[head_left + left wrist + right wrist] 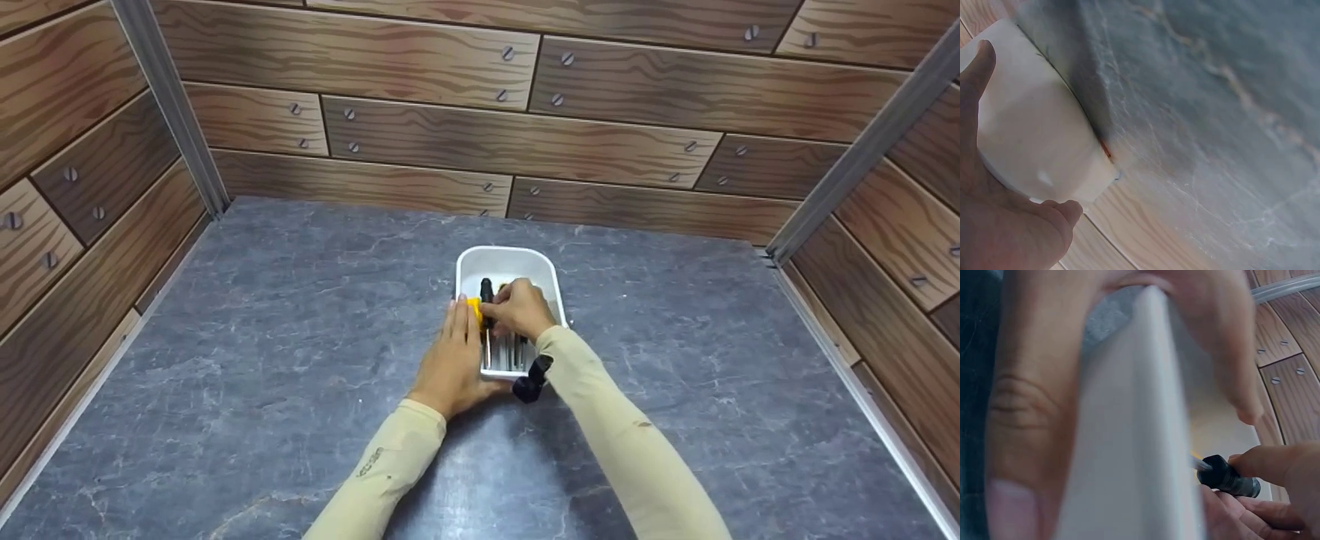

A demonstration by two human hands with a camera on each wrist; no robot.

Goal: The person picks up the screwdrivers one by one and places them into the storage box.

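Note:
A white plastic tray holds a screwdriver with a black handle and thin metal shaft, plus slim metal tools beside it. My left hand grips the tray's near left corner, fingers along the left wall and thumb at the near end. In the left wrist view, the left hand spans the tray's outer wall. Reaching inside, my right hand pinches the screwdriver by its handle, also visible in the right wrist view. A yellow piece shows by the left fingertips, partly covered.
The tray stands on a dark marbled table. Wood-patterned walls with metal corner posts enclose the back and sides. A black wrist camera hangs under the right wrist near the tray's front end.

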